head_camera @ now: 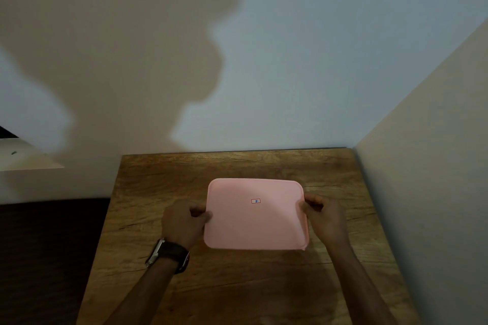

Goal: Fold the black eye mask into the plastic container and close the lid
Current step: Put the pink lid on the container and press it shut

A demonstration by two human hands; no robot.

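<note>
A pink rectangular lid point(256, 221) with a small red-framed sticker near its middle lies flat over the plastic container, which it hides almost entirely. The black eye mask is not visible. My left hand point(184, 221) grips the lid's left edge with curled fingers; a dark watch sits on that wrist. My right hand point(323, 215) grips the lid's right edge, thumb on top. Both hands rest at the middle of the short sides.
The container sits in the middle of a small wooden table point(163, 187) pushed into a corner. A wall stands right behind it and another along the right side. A white ledge point(29, 155) juts out at the left, and a dark surface lies below it.
</note>
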